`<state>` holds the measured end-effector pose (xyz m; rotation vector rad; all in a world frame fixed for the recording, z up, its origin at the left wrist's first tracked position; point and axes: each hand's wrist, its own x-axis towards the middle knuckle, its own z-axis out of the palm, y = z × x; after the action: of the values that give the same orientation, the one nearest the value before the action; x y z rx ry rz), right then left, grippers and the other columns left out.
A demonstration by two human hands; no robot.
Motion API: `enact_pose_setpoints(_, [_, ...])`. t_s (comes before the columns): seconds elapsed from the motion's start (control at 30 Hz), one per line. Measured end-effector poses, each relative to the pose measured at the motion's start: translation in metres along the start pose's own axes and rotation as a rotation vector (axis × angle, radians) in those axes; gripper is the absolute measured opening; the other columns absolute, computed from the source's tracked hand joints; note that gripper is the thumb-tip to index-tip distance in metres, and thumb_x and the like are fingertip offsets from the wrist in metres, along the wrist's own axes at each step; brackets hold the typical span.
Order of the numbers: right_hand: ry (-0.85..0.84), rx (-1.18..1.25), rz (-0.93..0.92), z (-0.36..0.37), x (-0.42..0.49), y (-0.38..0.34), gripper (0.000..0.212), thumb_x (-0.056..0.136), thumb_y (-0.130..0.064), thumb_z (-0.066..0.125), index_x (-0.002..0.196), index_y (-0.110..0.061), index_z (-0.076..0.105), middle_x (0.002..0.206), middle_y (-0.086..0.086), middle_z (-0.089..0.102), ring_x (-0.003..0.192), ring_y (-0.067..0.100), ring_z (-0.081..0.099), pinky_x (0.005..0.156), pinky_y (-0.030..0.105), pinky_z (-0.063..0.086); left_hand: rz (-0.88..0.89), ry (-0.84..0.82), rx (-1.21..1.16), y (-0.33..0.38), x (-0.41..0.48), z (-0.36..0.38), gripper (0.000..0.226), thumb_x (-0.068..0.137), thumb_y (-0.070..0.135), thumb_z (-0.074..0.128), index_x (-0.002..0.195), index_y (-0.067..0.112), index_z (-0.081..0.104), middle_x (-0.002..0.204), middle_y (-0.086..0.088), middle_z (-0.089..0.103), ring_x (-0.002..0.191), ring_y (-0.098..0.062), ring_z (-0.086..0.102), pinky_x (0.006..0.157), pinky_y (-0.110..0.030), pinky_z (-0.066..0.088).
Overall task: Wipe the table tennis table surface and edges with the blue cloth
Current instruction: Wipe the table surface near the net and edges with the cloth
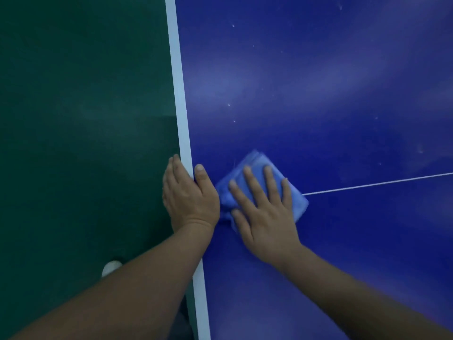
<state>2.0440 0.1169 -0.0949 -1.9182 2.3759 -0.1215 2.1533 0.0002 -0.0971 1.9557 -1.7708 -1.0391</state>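
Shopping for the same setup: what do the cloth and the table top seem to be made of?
Blue cloth: soft textile, perhaps microfibre, with a matte finish; folded layers show at its edges. Table top: hard, smooth board with a blue coating and a slight sheen; broad soft light patches reflect on it. Its core cannot be told.

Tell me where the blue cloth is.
Head view, lower centre: the blue cloth lies under the right hand on the table, just right of the left hand.
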Motion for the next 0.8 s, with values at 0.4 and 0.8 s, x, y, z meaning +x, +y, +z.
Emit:
enact_pose_setpoints(0.4, [-0.028, -0.084, -0.231, -0.009, 0.163, 0.045, 0.057, 0.102, -0.051, 0.028, 0.156, -0.032, 0.032, 0.166, 0.005, 0.022, 0.153, 0.039, 0.013, 0.118, 0.064, 0.013, 0.037, 0.011, -0.014, -0.003, -0.002, 0.002, 0.082, 0.092, 0.058, 0.015, 0.158, 0.009, 0.023, 0.165, -0.009, 0.024, 0.151, -0.025, 0.023, 0.123, -0.043, 0.019])
enact_pose_setpoints(0.8, [-0.069, -0.084, -0.249, -0.017, 0.247, 0.012, 0.06, 0.1, -0.053, 0.022, 0.157, -0.036, 0.027, 0.167, -0.002, 0.018, 0.154, 0.033, 0.01, 0.12, 0.058, 0.01, 0.028, -0.007, 0.023, -0.001, -0.002, 0.0, 0.08, 0.095, 0.056, 0.013, 0.158, 0.009, 0.022, 0.166, -0.009, 0.022, 0.152, -0.026, 0.021, 0.123, -0.048, 0.02])
